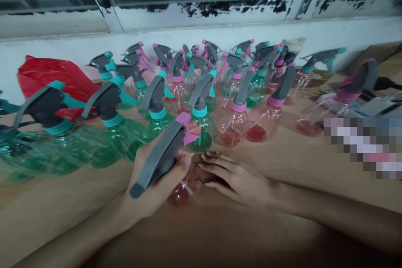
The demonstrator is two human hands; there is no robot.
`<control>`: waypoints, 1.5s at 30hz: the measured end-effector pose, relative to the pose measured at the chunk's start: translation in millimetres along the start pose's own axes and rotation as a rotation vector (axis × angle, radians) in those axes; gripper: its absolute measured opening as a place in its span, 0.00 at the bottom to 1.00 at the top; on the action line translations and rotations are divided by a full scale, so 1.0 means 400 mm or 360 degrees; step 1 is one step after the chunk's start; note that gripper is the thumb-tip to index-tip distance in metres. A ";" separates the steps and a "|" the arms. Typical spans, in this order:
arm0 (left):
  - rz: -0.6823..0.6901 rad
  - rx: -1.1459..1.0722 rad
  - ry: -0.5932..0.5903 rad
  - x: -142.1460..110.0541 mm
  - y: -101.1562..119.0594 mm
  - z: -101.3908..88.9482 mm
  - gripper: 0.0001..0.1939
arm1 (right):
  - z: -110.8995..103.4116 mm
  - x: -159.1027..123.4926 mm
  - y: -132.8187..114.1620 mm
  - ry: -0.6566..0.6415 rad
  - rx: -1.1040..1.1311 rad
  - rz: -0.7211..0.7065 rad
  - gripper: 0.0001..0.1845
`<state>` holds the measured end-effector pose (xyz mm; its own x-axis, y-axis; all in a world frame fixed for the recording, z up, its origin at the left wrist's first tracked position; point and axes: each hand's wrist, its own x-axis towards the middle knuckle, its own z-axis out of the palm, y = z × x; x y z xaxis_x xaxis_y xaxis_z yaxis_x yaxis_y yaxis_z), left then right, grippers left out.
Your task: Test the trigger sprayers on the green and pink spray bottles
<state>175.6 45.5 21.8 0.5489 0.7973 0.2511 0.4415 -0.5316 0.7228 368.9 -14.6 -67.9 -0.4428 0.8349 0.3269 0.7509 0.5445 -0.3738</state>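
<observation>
One pink-topped spray bottle [181,194], before the teal-collared bottle [201,130], is gripped in the curled fingers of the left hand [160,190], best kept steady, while front-right of that teal-collared bottle the right hand [237,175] is held loosely open, seemingly empty.

A left hand [157,192] grips a grey-and-pink spray bottle [182,192] among many others.
Just right of the gripped bottle, which shows red at its base, the right hand [234,178] spreads its fingers toward it; whether they touch it is unclear. Green bottles [127,134] with teal collars stand left of it, and pinkish bottles [232,127] with pink collars stand beyond it to the right. Behind it, mixed sprayers [178,88] crowd the brown tabletop [292,157] toward a white wall [182,35]. A red plastic bag [58,77] lies behind it, far left.
</observation>
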 end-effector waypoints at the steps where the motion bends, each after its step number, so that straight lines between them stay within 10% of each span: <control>1: 0.0017 0.0023 0.0003 0.002 0.005 0.002 0.07 | -0.012 0.001 -0.008 -0.0012 0.0052 0.0015 0.25; 9: 0.0263 -0.0217 -0.0097 0.022 0.076 0.082 0.16 | -0.112 -0.034 -0.088 0.0077 0.0390 0.0366 0.49; 16: 0.0356 -0.0483 -0.0286 0.052 0.152 0.211 0.25 | -0.156 -0.105 -0.093 0.0277 0.0353 0.0491 0.25; 21: 0.0385 -0.0444 -0.0461 0.075 0.191 0.275 0.38 | -0.188 -0.196 -0.046 0.0410 0.0337 0.0629 0.27; 27: 0.0524 -0.0048 -0.0478 0.048 0.098 0.335 0.29 | -0.278 -0.303 0.046 0.0428 -0.0016 0.0924 0.31; 32: 0.1073 0.0608 -0.0501 0.028 0.022 0.349 0.18 | -0.333 -0.331 0.163 0.0650 -0.0454 0.0815 0.28; 45: 0.1174 0.0762 -0.0627 0.069 0.021 0.411 0.21 | -0.331 -0.242 0.277 0.0882 -0.0444 0.0938 0.29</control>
<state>311.2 15.8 -71.1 0.9647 0.1090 0.2398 0.0849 -0.9905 0.1086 559.7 -45.8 -26.0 0.3069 0.7762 0.5508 0.9085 -0.0663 -0.4127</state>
